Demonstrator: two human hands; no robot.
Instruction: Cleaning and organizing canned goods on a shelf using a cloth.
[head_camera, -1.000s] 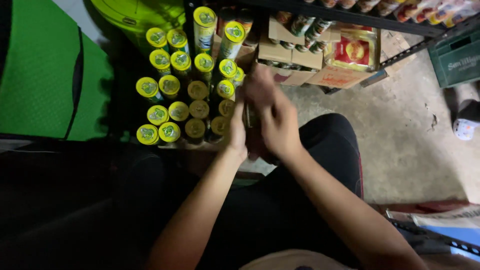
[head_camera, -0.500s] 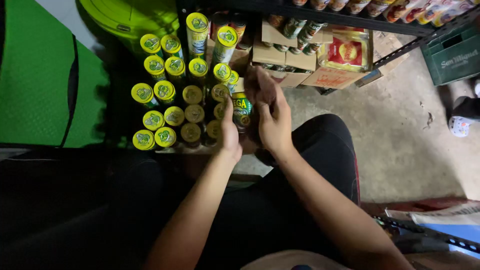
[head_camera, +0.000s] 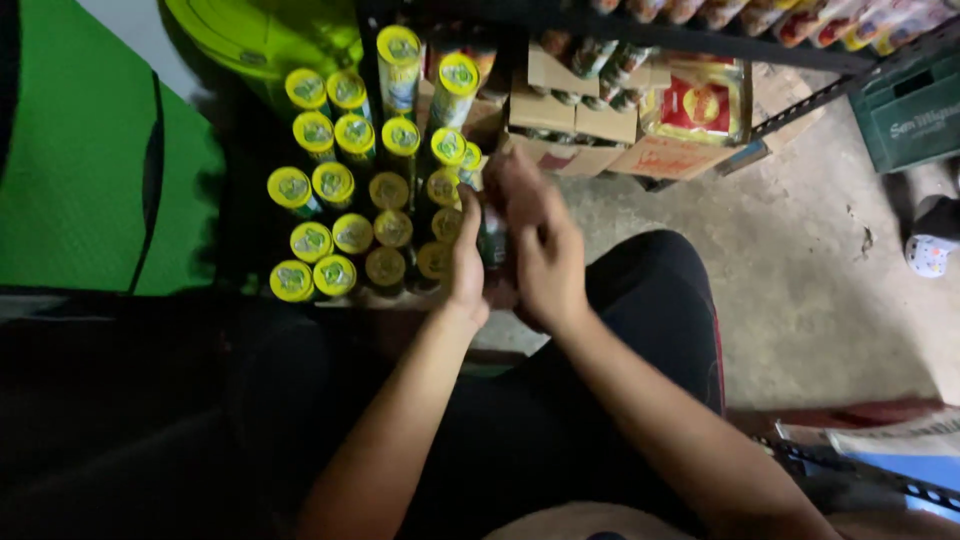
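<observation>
We grip a dark can (head_camera: 492, 238) between left hand (head_camera: 467, 262) and right hand (head_camera: 540, 245); yellow-lidded cans (head_camera: 352, 190) mostly packed, this one unplaced.

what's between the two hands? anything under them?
A dark can stands upright between the left hand and right hand, beside the yellow-lidded cans. Only a strip of its side shows; its top and whatever is beneath the hands are covered.

Dark can (head_camera: 492, 235), upright, held.
Sits just right of the yellow-lidded cans' (head_camera: 352, 233) block, mostly hidden, details unclear.
</observation>
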